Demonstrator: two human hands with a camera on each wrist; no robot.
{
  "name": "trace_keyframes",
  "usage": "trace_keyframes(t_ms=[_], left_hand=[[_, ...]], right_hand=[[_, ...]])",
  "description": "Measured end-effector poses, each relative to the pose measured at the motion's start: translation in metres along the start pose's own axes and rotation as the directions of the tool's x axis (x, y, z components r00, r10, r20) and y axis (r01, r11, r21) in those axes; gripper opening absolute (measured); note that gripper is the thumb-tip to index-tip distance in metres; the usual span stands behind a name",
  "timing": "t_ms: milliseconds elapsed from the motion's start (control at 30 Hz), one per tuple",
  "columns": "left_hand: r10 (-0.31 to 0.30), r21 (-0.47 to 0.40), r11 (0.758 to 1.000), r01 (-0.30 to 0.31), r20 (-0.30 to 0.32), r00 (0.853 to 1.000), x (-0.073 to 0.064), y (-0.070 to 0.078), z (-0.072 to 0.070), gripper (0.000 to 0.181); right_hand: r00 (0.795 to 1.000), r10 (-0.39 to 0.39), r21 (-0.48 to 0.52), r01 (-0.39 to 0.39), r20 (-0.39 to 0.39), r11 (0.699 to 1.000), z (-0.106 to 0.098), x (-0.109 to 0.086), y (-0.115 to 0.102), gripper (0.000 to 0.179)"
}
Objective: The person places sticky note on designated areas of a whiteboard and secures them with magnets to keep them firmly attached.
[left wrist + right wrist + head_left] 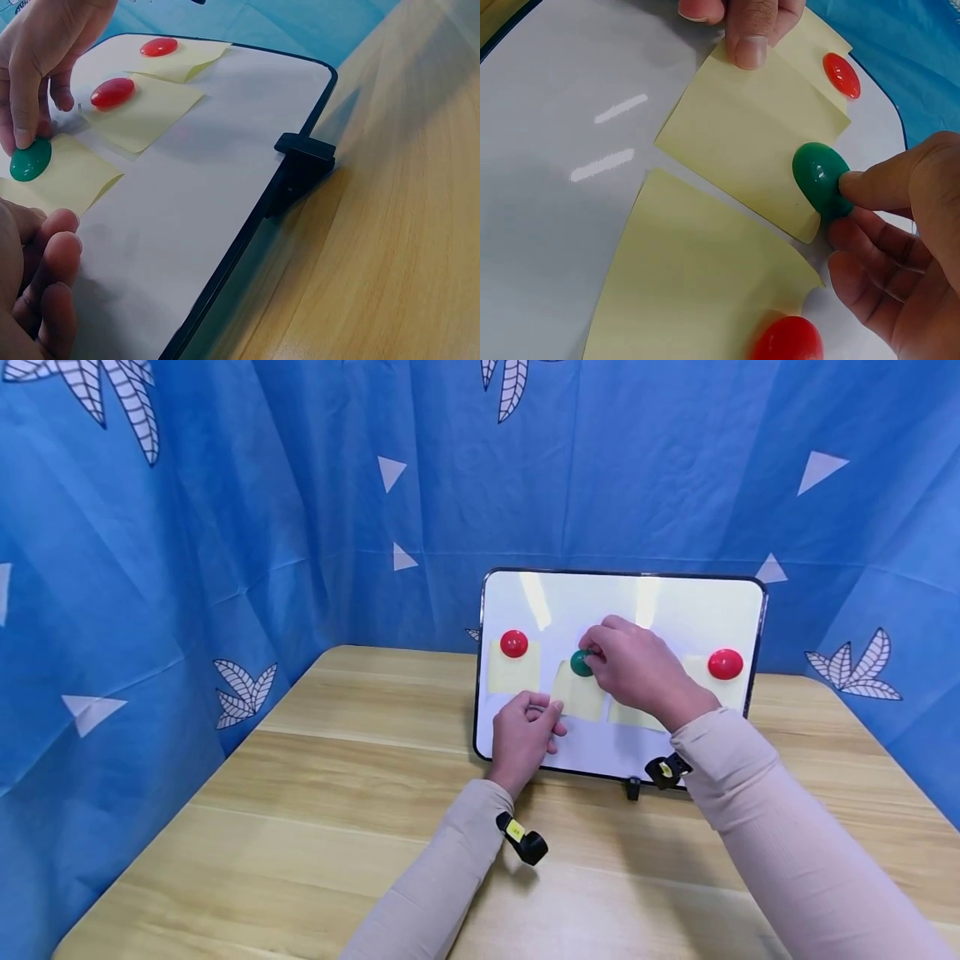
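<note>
A whiteboard (600, 752) leans upright on the table, with pale yellow sticky notes in a row. My right hand (637, 668) pinches a domed green magnet (819, 176) between thumb and fingers, at the upper edge of a sticky note (742, 135). My left hand (521, 731) holds that note by its lower left corner, thumb tip on the paper and the other fingers curled. The neighbouring note (697, 262) bears a red magnet (112, 94), hidden behind my right hand in the head view.
Red magnets sit on the outer notes, one red magnet (514, 643) at the left and another red magnet (725, 664) at the right. A black foot clip (304, 150) grips the board's lower edge. The wooden table (337, 777) meets a blue curtain (337, 527) behind.
</note>
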State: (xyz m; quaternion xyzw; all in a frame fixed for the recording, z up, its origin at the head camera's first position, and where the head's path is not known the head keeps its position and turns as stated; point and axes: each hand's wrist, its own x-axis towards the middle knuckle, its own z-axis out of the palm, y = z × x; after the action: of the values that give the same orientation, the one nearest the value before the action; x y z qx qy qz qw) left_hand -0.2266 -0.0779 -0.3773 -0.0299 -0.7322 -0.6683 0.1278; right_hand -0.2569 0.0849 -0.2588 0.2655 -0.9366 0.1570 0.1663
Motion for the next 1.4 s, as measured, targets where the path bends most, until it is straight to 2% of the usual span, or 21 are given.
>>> trace_keyframes(t_ms=[300,500,767,1000,1100,1267,1400], left_hand=[[-0.002,0.000,1.000,0.002,0.000,1.000,-0.001,0.001,-0.002,0.014],[-0.003,0.017,1.000,0.003,-0.002,1.000,-0.002,-0.001,-0.003,0.015],[-0.001,0.061,0.998,0.001,-0.001,1.000,-0.004,-0.004,-0.002,0.016],[0.014,0.109,0.994,-0.018,0.032,0.999,-0.005,-0.002,-0.012,0.015],[0.009,0.106,0.994,-0.013,0.039,0.999,-0.004,-0.001,-0.017,0.014],[-0.011,0.127,0.992,0.005,0.052,0.999,-0.003,-0.004,-0.021,0.014],[0.000,0.145,0.989,-0.011,0.076,0.997,-0.005,-0.007,-0.026,0.014]], right_hand=[[1.000,-0.010,0.006,0.010,-0.007,1.000,0.001,0.001,-0.001,0.026],[1.000,0.008,0.050,-0.007,-0.014,0.999,-0.001,-0.005,-0.002,0.023],[0.990,0.044,0.125,-0.028,-0.133,0.992,-0.007,-0.042,0.006,0.018],[0.977,0.023,0.137,0.006,-0.211,0.991,-0.010,-0.070,0.018,0.011],[0.976,0.019,0.137,0.011,-0.216,0.991,-0.011,-0.077,0.024,0.012],[0.981,0.056,0.142,-0.030,-0.187,0.989,-0.008,-0.086,0.031,0.016],[0.980,0.065,0.136,-0.040,-0.188,0.990,-0.003,-0.094,0.035,0.015]])
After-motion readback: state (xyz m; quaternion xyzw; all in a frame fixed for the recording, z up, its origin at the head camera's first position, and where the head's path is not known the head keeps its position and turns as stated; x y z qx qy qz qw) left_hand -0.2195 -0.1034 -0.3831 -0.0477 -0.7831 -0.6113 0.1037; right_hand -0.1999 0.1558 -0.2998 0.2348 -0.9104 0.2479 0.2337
